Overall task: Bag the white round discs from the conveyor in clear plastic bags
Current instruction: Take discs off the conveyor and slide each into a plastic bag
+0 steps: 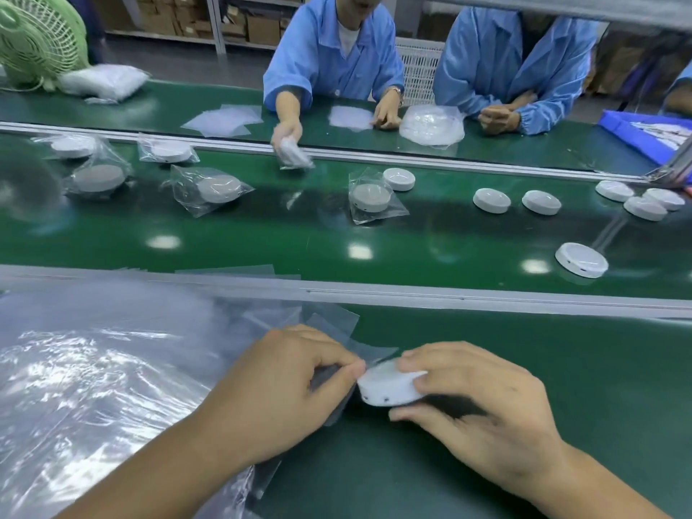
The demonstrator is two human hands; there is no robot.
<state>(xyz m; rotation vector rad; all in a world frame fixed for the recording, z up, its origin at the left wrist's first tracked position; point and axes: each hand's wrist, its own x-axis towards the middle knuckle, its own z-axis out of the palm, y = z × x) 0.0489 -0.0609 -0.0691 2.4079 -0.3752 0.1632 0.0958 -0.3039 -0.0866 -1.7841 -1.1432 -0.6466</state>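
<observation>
My right hand (pixel 475 402) grips a white round disc (pixel 387 387) by its rim, thumb below and fingers on top, just above the near green table. My left hand (pixel 284 383) pinches the edge of a clear plastic bag (pixel 337 402) right beside the disc's left side. The bag's opening is hard to make out. Several bare white discs lie on the conveyor belt (pixel 412 252), the closest one (pixel 581 259) at the right. Several bagged discs, such as one (pixel 219 189), lie on the belt's left half.
A big heap of clear bags (pixel 93 368) covers the near table at my left. Two people in blue coats work across the belt; one hand (pixel 286 134) holds a bagged disc. A green fan (pixel 37 35) stands far left, a blue tray (pixel 636 133) far right.
</observation>
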